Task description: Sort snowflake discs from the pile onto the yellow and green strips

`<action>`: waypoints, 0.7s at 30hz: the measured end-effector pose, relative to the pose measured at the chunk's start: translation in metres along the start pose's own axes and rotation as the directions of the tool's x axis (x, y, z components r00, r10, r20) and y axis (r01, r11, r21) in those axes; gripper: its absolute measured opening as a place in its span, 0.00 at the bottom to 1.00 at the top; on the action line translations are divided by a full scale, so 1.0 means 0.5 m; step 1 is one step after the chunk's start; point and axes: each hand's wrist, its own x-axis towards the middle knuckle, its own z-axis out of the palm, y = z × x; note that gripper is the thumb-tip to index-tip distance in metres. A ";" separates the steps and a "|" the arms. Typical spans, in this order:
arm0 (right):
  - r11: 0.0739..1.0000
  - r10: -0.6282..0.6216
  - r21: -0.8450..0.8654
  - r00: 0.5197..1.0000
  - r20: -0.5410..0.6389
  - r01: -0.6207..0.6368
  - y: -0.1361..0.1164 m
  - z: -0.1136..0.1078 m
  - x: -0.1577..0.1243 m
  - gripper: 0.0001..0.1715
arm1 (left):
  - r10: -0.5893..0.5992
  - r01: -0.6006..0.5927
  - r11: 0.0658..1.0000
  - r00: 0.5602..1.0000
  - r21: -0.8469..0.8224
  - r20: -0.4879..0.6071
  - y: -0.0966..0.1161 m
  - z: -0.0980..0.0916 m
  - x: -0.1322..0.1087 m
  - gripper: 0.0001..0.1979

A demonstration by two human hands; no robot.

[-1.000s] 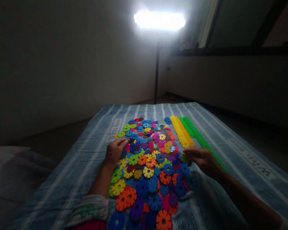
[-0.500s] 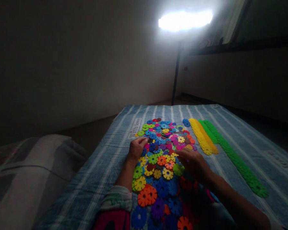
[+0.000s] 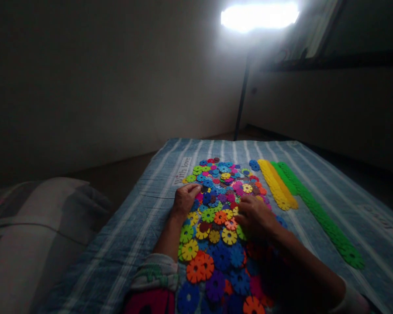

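Note:
A spread of flat, notched plastic flower discs (image 3: 221,257) in many colours covers the middle of the cloth. My left hand (image 3: 185,200) is at the left edge of the spread. Its thumb and forefinger are pinched together beside a dark disc (image 3: 204,189); whether they hold it I cannot make out. My right hand (image 3: 257,216) reaches over the right side of the spread, palm down, with bent fingers somewhat apart. Its fingertips come down among the discs next to a yellow one (image 3: 236,211), and I see nothing held.
On the right lie overlapping rows of yellow discs (image 3: 275,185) and green discs (image 3: 321,213), with a few blue discs (image 3: 254,165) at the far end. The striped blue cloth (image 3: 134,235) lies beneath everything. A lit lamp (image 3: 260,17) stands behind; bedding (image 3: 36,222) is at left.
My right hand has shifted slightly left and its fingers reach further in among the discs. The left hand keeps its pinch at nearly the same spot. The view has tilted slightly.

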 end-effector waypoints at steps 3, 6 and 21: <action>0.999 0.023 0.037 0.999 -0.033 -0.022 -0.011 0.007 -0.002 0.04 | 0.005 -0.005 1.000 1.000 0.019 0.005 0.009 -0.003 -0.001 0.14; 0.970 0.012 0.241 0.993 -0.118 0.017 -0.024 0.010 0.001 0.04 | -0.011 0.011 1.000 1.000 0.029 0.000 0.017 -0.005 -0.001 0.16; 0.916 0.382 0.189 0.915 -0.131 -0.355 0.201 -0.153 -0.038 0.10 | 0.003 -0.002 0.998 1.000 0.067 -0.005 0.021 -0.008 0.008 0.18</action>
